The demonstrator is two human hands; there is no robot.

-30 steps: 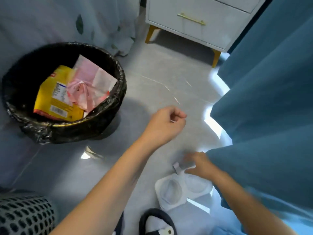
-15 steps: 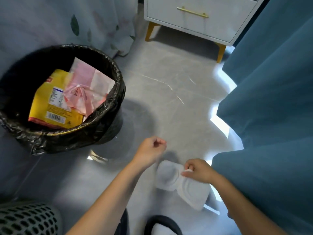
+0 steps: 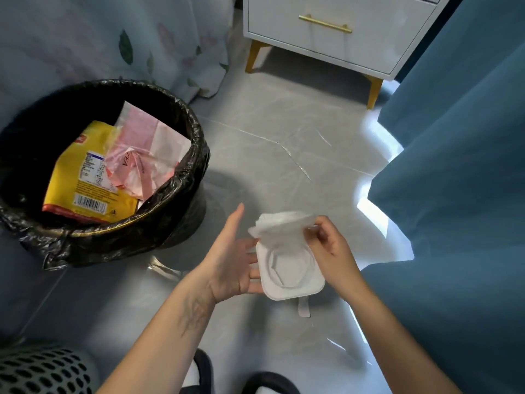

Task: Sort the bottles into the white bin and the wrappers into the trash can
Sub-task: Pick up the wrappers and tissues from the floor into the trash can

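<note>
A white moulded plastic wrapper tray (image 3: pixel 287 257) hangs above the grey floor, folded at its top. My right hand (image 3: pixel 329 245) pinches its upper right edge. My left hand (image 3: pixel 233 257) is spread flat, palm up, with its fingers under the tray's left side. The trash can (image 3: pixel 159 191), lined with a black bag, stands to the left and holds a yellow wrapper (image 3: pixel 79 177) and a pink wrapper (image 3: pixel 145 157). The white bin (image 3: pixel 42 371), with perforated walls, shows only at the bottom left corner. No bottle is in view.
A white cabinet (image 3: pixel 326 32) on gold legs stands at the back. Blue curtain (image 3: pixel 454 194) fills the right side and a pale flowered curtain (image 3: pixel 99 44) hangs behind the trash can. Dark slippers (image 3: pixel 204 371) sit at the bottom edge.
My right hand has lifted the white tray off the floor and folded it. My left hand has gone from a fist to flat fingers under the tray.
</note>
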